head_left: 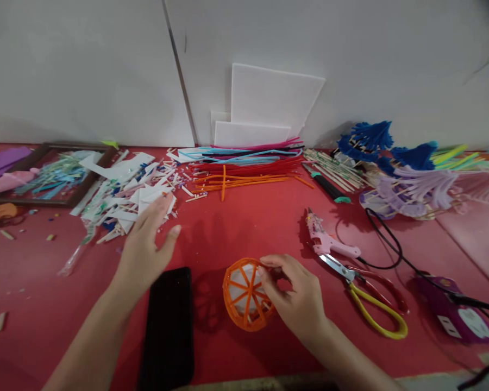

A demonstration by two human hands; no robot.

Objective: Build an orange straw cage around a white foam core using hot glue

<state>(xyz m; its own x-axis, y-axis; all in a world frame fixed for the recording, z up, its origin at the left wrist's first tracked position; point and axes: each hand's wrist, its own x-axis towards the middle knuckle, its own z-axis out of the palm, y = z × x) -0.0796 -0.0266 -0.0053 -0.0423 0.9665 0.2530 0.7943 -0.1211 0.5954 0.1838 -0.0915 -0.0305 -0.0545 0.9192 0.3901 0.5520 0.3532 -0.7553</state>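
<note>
My right hand (pixel 295 290) pinches the upper right rim of a small round orange frame (pixel 249 291), which has crossing spokes like a wheel and a whitish inside. It is held over the red table (pixel 244 228), toward the near edge. On the other side, my left hand (pixel 149 244) is raised with fingers apart and holds nothing, beside a heap of white paper scraps (pixel 126 187). Below that hand a black phone (pixel 169 328) lies flat. Orange pipe cleaners (pixel 248 182) lie farther back, under red and blue ones.
A pink glue gun (pixel 330 241) and scissors (pixel 377 309) lie to the right, with a purple power box (pixel 458 309) and black cables. Behind are a green-black cutter (pixel 330 187), blue and lilac fluffy pieces (pixel 415 190), and white boards (pixel 273 98). A brown frame (pixel 61 203) sits left.
</note>
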